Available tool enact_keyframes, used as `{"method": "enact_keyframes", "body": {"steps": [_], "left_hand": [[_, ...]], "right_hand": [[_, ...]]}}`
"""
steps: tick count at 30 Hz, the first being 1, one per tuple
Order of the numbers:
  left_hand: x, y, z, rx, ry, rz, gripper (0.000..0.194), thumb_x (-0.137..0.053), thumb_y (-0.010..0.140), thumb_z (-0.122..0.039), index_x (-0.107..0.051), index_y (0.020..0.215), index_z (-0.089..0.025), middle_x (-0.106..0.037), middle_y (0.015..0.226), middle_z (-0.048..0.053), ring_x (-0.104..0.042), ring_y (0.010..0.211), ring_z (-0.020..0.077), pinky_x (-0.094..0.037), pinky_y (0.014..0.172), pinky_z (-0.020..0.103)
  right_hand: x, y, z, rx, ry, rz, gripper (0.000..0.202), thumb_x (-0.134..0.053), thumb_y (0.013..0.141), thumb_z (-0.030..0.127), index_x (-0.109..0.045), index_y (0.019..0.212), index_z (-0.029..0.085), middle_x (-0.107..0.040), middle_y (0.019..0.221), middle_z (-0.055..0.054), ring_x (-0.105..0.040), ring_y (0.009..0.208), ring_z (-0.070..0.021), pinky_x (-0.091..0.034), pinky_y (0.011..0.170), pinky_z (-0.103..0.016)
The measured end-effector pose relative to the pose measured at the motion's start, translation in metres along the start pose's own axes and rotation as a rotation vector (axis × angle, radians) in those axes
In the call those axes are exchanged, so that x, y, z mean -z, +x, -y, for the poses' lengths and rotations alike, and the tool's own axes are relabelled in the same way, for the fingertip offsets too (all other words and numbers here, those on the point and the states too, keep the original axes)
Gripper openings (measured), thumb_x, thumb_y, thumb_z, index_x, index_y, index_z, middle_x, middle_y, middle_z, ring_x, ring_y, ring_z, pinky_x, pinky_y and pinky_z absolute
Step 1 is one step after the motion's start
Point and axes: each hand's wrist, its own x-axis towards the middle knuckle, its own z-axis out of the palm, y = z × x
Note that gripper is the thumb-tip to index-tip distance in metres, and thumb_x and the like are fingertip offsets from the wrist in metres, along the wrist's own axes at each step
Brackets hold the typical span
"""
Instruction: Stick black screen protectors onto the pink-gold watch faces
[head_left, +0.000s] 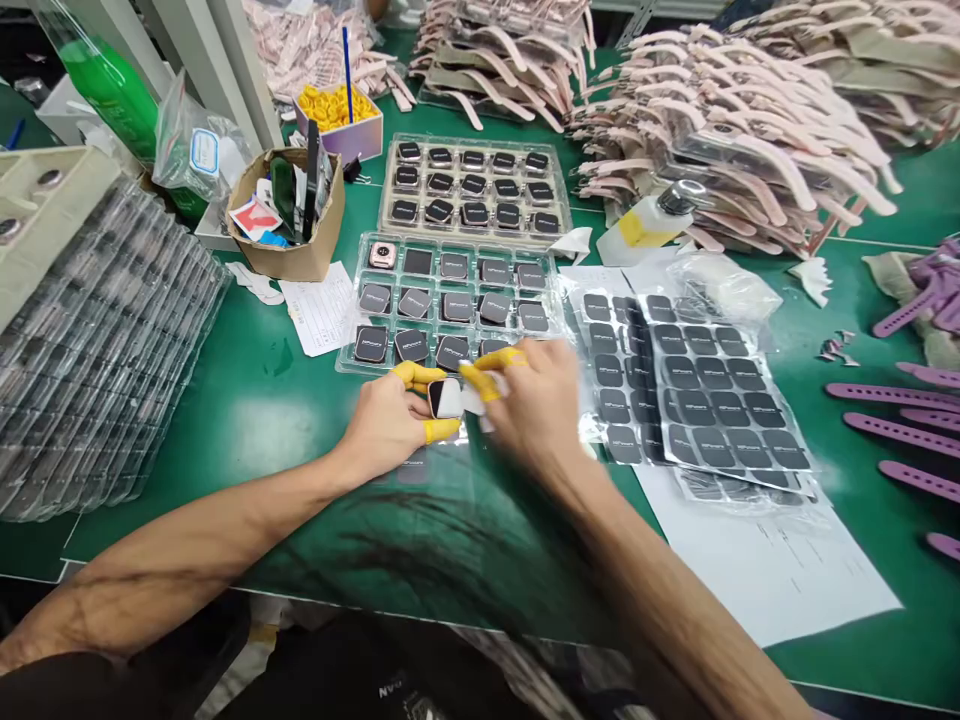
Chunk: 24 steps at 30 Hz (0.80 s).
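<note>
Yellow covers sit on several fingertips of both hands. My left hand (386,420) is closed round the edges of a small square watch body (445,398), its face partly black and partly white. Just right of it my right hand (529,400), blurred, pinches a white wipe (474,390) close to the watch body. Above the hands lies a clear tray (349,345) of square pieces with dark labelled covers; its top left slot holds a pink-framed watch face (382,255). Behind it is a second tray (386,185) of dark squares.
Stacked trays (112,350) rise at the left. A cardboard box (300,255) and a yellow-filled container (360,138) stand behind. Right are a bottle (645,228), sheets of dark square stickers (727,375), piled pink straps (720,120) and purple straps (900,428).
</note>
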Motion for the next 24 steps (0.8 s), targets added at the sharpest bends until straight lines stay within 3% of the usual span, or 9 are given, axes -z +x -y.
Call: {"method": "enact_keyframes", "body": {"steps": [3,7,9,12,15,16,20,22,24], "left_hand": [[-0.003,-0.001,-0.004,0.038,-0.131,-0.109,0.063,-0.098,0.060,-0.020,-0.067,0.116,-0.019,-0.076,0.079,0.000,-0.073,0.073,0.0183,-0.058,0.071,0.032],[0.000,0.001,-0.015,0.075,-0.321,-0.132,0.064,-0.099,0.052,-0.008,-0.067,0.108,-0.016,-0.077,0.089,0.003,-0.072,0.080,0.0167,-0.059,0.075,0.031],[0.005,0.003,-0.018,0.122,-0.351,-0.089,0.064,-0.098,0.051,-0.005,-0.069,0.107,-0.015,-0.077,0.091,0.004,-0.072,0.083,0.0172,-0.059,0.078,0.032],[0.012,0.005,-0.021,0.166,-0.367,-0.025,0.058,-0.097,0.053,-0.004,-0.072,0.104,-0.015,-0.078,0.094,0.005,-0.073,0.087,0.0190,-0.060,0.083,0.035],[0.016,0.005,-0.022,0.179,-0.378,0.021,0.045,-0.095,0.058,-0.004,-0.075,0.097,-0.016,-0.079,0.094,0.005,-0.073,0.091,0.0196,-0.059,0.089,0.037],[0.017,0.005,-0.023,0.185,-0.385,0.029,0.044,-0.094,0.058,-0.003,-0.076,0.095,-0.016,-0.079,0.093,0.004,-0.073,0.091,0.0194,-0.059,0.091,0.037],[0.017,0.005,-0.024,0.183,-0.428,0.029,0.045,-0.094,0.057,-0.002,-0.075,0.094,-0.015,-0.079,0.091,0.005,-0.072,0.087,0.0187,-0.059,0.088,0.037],[0.015,0.005,-0.023,0.169,-0.444,0.025,0.047,-0.095,0.058,-0.003,-0.074,0.098,-0.013,-0.079,0.093,0.006,-0.072,0.085,0.0177,-0.059,0.085,0.036],[0.012,0.003,-0.020,0.152,-0.421,0.000,0.055,-0.096,0.055,-0.003,-0.071,0.103,-0.012,-0.078,0.094,0.006,-0.071,0.084,0.0167,-0.059,0.083,0.034]], "right_hand": [[0.011,-0.017,0.009,-0.047,-0.029,-0.112,0.017,-0.066,0.099,0.035,-0.074,0.110,0.026,-0.069,0.107,-0.015,-0.056,0.103,-0.0347,-0.044,0.088,-0.053],[0.005,-0.044,0.032,0.152,0.294,0.181,0.036,-0.073,0.096,0.035,-0.063,0.131,0.037,-0.076,0.111,-0.007,-0.064,0.106,-0.0328,-0.050,0.088,-0.052],[-0.005,-0.048,0.037,0.124,0.313,0.252,0.035,-0.077,0.094,0.038,-0.066,0.127,0.037,-0.080,0.110,-0.006,-0.064,0.107,-0.0334,-0.050,0.088,-0.052],[-0.017,-0.042,0.036,0.051,0.316,0.222,0.018,-0.079,0.092,0.040,-0.074,0.108,0.035,-0.081,0.094,-0.003,-0.063,0.093,-0.0297,-0.047,0.082,-0.048],[-0.020,-0.035,0.030,0.134,0.323,0.185,0.007,-0.077,0.093,0.033,-0.076,0.099,0.035,-0.080,0.082,-0.001,-0.062,0.085,-0.0266,-0.044,0.079,-0.045],[-0.020,-0.035,0.028,0.183,0.312,0.180,0.012,-0.075,0.094,0.028,-0.077,0.101,0.037,-0.080,0.080,0.000,-0.063,0.086,-0.0265,-0.044,0.080,-0.046],[-0.013,-0.041,0.022,0.334,0.292,0.160,0.046,-0.065,0.090,0.010,-0.077,0.111,0.050,-0.084,0.097,0.004,-0.068,0.100,-0.0300,-0.045,0.088,-0.053],[-0.002,-0.045,0.020,0.352,0.352,0.150,0.044,-0.066,0.090,0.017,-0.078,0.106,0.055,-0.084,0.111,0.004,-0.067,0.111,-0.0343,-0.047,0.093,-0.060],[0.014,-0.044,0.018,0.279,0.541,0.247,0.027,-0.072,0.088,0.031,-0.080,0.095,0.056,-0.083,0.108,0.002,-0.069,0.106,-0.0361,-0.052,0.089,-0.063]]}}
